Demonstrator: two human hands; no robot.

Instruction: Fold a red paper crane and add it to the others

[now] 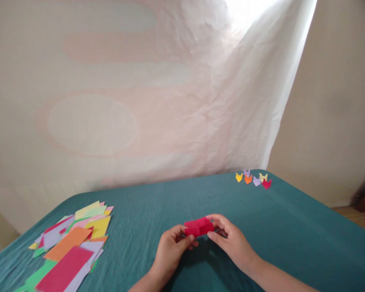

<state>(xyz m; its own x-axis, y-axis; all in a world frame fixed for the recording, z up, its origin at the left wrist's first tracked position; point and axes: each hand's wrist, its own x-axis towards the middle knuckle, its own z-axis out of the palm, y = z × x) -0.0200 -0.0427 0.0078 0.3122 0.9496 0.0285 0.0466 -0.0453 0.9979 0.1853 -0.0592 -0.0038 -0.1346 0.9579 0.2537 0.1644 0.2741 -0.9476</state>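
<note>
A partly folded red paper [198,226] is held just above the teal tablecloth [292,227] near the front middle. My left hand [171,253] pinches its left end with thumb and fingers closed. My right hand [229,239] grips its right end, fingers curled over the folds. Both hands meet at the paper, wrists coming in from the bottom edge.
A loose pile of coloured paper sheets [69,245] lies at the front left of the table. Several small folded paper figures [253,179] stand in a cluster at the far right corner. A pale cloth backdrop [124,101] hangs behind the table.
</note>
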